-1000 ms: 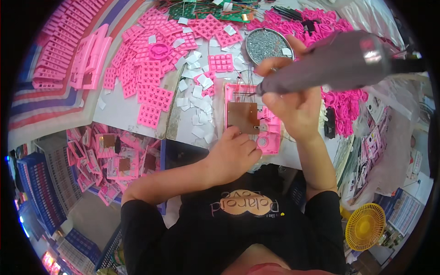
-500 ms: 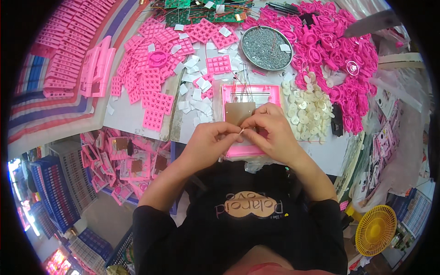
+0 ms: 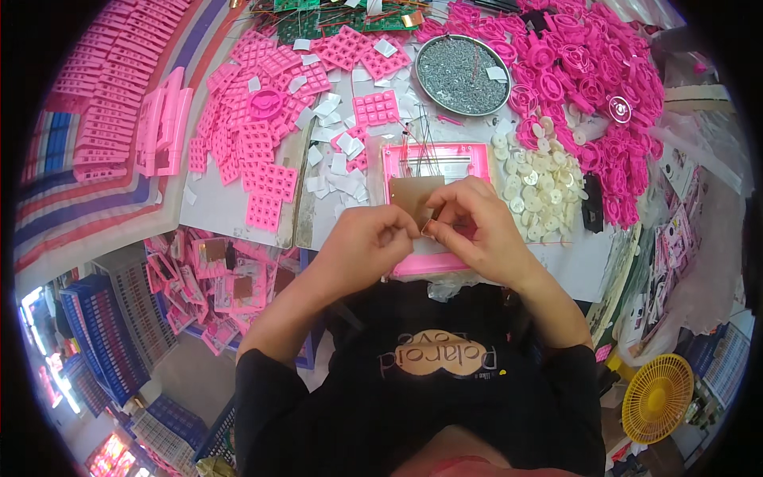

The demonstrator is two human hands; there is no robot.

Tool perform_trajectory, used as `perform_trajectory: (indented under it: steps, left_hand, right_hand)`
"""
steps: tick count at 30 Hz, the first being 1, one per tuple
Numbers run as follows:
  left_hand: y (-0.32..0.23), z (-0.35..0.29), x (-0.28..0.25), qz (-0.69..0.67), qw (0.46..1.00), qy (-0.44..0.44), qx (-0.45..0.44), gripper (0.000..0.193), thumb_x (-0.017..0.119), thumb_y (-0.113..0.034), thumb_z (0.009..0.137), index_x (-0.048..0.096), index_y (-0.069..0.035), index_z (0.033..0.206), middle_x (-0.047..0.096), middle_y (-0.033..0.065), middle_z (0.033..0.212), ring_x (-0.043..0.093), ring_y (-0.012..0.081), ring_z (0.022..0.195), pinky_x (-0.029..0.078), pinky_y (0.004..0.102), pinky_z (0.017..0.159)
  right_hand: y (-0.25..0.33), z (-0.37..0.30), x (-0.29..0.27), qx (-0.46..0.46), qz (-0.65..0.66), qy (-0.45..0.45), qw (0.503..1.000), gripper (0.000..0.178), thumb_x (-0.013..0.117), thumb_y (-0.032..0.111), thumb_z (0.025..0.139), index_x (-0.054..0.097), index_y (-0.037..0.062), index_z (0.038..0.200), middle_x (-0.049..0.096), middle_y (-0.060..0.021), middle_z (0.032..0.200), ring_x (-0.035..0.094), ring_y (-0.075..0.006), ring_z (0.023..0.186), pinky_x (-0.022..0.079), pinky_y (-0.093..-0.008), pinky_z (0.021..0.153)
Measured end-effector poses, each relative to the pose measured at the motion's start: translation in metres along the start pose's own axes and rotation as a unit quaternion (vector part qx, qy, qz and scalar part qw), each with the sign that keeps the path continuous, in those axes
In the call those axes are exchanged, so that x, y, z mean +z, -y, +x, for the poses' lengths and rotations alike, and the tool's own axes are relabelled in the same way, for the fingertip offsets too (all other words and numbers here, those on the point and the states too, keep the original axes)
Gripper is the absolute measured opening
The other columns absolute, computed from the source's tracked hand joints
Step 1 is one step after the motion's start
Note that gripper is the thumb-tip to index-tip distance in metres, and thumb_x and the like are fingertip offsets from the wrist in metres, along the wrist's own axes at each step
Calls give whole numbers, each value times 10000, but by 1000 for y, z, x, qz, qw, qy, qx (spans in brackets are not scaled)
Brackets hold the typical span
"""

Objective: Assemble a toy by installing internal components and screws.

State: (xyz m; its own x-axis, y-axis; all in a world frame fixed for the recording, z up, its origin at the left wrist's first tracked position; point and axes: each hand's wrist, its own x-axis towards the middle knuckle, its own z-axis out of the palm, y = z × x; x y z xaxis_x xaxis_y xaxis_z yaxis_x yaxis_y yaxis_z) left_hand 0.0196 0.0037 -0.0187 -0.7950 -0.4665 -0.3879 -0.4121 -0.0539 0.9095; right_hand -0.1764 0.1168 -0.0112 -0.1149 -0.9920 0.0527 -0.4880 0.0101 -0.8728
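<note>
In front of me lies a pink plastic case (image 3: 439, 261) with a brown board (image 3: 409, 195) in it and thin wires (image 3: 421, 151) rising from its far part. Over the near half of the case, my right hand (image 3: 481, 234) pinches what looks like the end of a thin wire (image 3: 427, 228) between thumb and forefinger. Close by on the left, my left hand (image 3: 366, 242) has its fingers curled together beside the board. Whether anything is between its fingertips is hidden. The fingertips of both hands are a small gap apart.
Pink keypad pieces (image 3: 258, 143) and white paper squares (image 3: 338, 164) lie to the left. A round metal dish of screws (image 3: 462, 75) stands beyond the case. Right of it are pale discs (image 3: 544, 187) and heaped pink parts (image 3: 588, 87). Green circuit boards (image 3: 318, 28) lie at the back.
My hands have moved slightly apart; their fingertips met around a thin pale strand before. My left fingers have curled in more. The whole view has shifted slightly.
</note>
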Motion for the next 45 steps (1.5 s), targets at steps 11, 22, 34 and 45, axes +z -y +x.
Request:
perform_trajectory:
  steps: [11,22,34,45]
  left_hand:
    - [-1,-1,13,142,974,-95,148,79,709,-34,820,657,-10,875,603,55,691,544,119,581,439,285,540]
    - [9,-10,35,-74,986,-123,83,82,698,-4,876,666,-14,951,626,44,714,560,60,588,445,252,522]
    - [4,6,8,-120,992,-23,-31,117,612,-41,964,632,40,1046,655,28,756,602,60,626,462,214,546]
    - [16,4,10,247,921,-49,297,175,683,-38,872,613,-46,1032,610,125,847,626,318,766,500,411,660]
  right_hand:
    - [-4,-1,9,-16,-12,-29,999,173,732,85,794,634,107,935,659,1,769,544,-249,909,406,-394,874]
    - [18,-25,22,-32,-18,-112,993,235,750,9,764,693,3,992,708,-123,1011,667,-293,816,541,-360,660]
    - [1,-33,32,-169,-103,-119,973,202,757,-12,788,684,24,973,719,-143,1052,707,-276,810,565,-340,669]
    - [-10,-33,37,-219,-264,-62,937,244,675,148,709,710,56,932,628,-43,973,587,-261,941,499,-384,771]
